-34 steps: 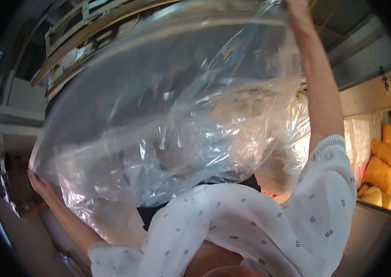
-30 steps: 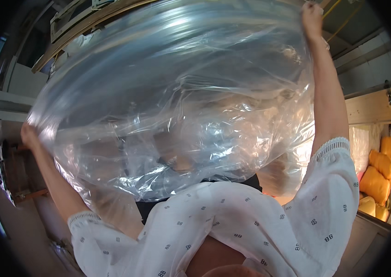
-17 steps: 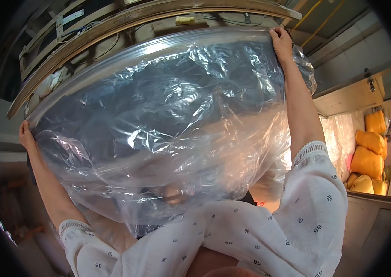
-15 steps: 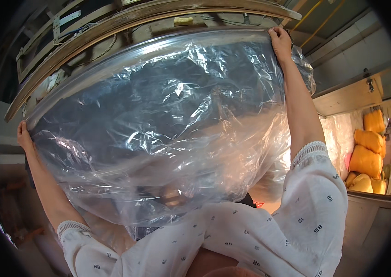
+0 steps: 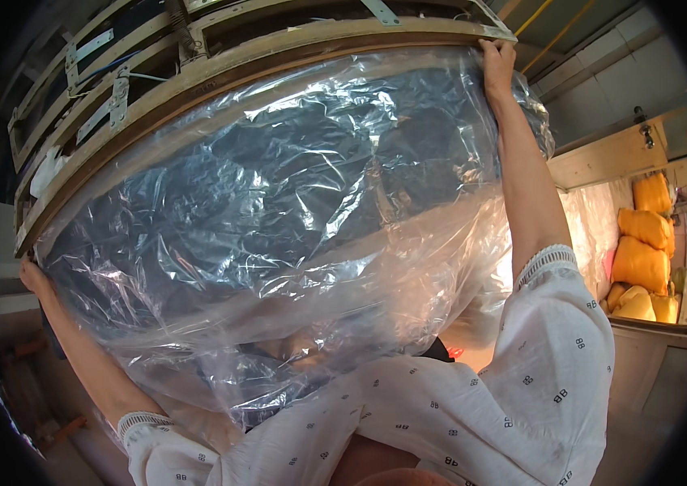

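Overhead, a large clear plastic sheet [image 5: 295,219] is spread wide beneath a wooden frame [image 5: 222,61] with metal brackets, its top edge running just under the frame's lower rail. The right hand [image 5: 496,65] is raised to the frame's right corner, fingers closed over the upper right corner of the plastic and pressing it against the wood. The left hand [image 5: 34,277] is at the frame's lower left end, pinching the sheet's left edge (how tightly the fingers are curled cannot be told, since the crinkled film half hides them). Between the two hands the plastic billows and sags, with dark material showing through it, and its loose bottom hangs down to the white patterned sleeves [image 5: 554,364] of the person's top. Beyond the right arm, against the far wall, several stuffed yellow sacks [image 5: 642,251] are stacked near a grey counter edge [image 5: 659,328], well apart from the sheet.
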The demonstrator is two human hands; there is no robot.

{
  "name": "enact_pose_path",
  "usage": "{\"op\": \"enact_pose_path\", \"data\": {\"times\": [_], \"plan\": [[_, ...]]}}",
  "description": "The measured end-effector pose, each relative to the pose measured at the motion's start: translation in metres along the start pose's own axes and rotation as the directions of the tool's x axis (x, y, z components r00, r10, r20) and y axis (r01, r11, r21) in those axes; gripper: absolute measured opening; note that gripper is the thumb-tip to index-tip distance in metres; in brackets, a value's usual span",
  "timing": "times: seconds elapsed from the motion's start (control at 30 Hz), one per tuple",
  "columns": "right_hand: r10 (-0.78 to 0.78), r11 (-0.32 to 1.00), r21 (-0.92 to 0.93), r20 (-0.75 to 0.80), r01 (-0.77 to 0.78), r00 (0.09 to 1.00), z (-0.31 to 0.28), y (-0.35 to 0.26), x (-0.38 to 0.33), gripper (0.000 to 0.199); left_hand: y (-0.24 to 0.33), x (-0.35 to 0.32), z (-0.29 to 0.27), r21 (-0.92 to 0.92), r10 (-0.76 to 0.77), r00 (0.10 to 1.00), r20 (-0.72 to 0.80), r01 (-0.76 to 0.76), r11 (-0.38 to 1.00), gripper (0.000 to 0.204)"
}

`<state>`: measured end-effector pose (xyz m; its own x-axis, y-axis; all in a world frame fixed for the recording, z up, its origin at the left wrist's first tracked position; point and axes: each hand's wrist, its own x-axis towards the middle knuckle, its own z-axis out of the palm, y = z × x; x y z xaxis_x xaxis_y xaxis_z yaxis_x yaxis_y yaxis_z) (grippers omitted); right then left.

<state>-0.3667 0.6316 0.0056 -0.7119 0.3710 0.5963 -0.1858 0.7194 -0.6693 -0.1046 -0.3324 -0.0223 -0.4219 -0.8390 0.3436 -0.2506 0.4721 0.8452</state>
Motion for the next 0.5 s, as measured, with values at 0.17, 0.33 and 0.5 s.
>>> {"op": "enact_pose_path", "data": {"times": [0.17, 0.33, 0.5], "plan": [[-0.002, 1.000, -0.001, -0.053, 0.002, 0.999, -0.004, 0.002, 0.000, 0.038, -0.017, 0.020, -0.012, -0.094, -0.175, 0.983, -0.061, 0.169, 0.981, 0.040], [0.057, 0.981, 0.183, 0.051, -0.065, 0.997, -0.014, 0.013, 0.010, 0.040, -0.018, 0.017, -0.012, 0.582, 0.013, 0.921, 0.390, -0.258, 0.771, 0.046], [0.051, 0.265, 0.738, 0.631, -0.620, 0.774, -0.158, -0.010, -0.027, 0.030, 0.060, -0.027, -0.091, 0.008, -0.235, 0.965, 0.114, 0.236, 0.972, 0.055]]}}
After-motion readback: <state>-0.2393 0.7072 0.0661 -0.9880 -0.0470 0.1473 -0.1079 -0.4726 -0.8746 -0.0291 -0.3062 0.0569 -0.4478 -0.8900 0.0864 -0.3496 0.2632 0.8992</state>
